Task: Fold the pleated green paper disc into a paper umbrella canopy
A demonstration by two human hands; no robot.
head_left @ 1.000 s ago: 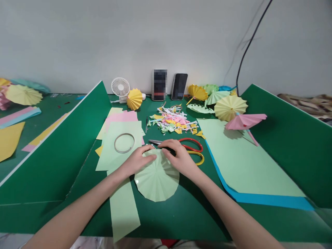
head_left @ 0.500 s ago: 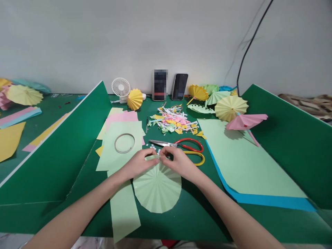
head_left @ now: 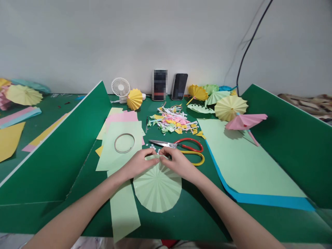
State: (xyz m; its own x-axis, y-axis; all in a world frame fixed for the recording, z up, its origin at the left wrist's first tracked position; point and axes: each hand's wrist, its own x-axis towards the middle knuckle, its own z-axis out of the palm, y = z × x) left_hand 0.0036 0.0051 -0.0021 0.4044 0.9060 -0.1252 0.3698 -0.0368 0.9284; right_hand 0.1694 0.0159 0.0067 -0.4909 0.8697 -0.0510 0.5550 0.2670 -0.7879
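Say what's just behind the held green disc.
Scissors and white scraps, then the coloured scraps. The right hand covers part of the scissors; anything else under it can't be seen.

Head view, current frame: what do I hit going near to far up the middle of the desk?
Pleated green disc → left hand and right hand, level at its far edge → scissors → paper scrap pile → two phones → wall.

The pleated disc (head_left: 157, 190) looks like matt, creased paper, the scissor blades (head_left: 161, 143) shiny metal, the fan (head_left: 120, 87) smooth plastic.
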